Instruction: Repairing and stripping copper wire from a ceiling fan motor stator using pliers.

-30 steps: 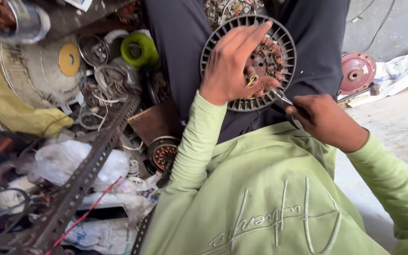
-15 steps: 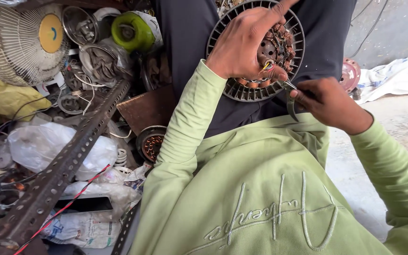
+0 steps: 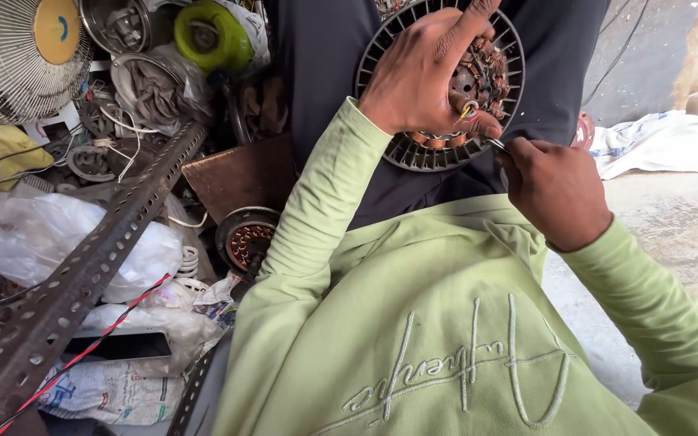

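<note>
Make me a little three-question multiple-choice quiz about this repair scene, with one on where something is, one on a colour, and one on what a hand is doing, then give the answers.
1. Where is the wire fan guard?
A. top left corner
B. bottom right corner
C. on the person's lap

2. What colour are the person's sleeves?
A. red
B. light green
C. white

3. What is the left hand doing?
A. hanging free in the air
B. resting flat on the floor
C. gripping the round finned motor part

Answers:
1 A, the guard with its yellow hub sits at the upper left among the scrap.
2 B, both arms wear light green cloth.
3 C, its fingers lie over the copper windings while the right hand brings a thin metal tool to the part's edge.
</note>
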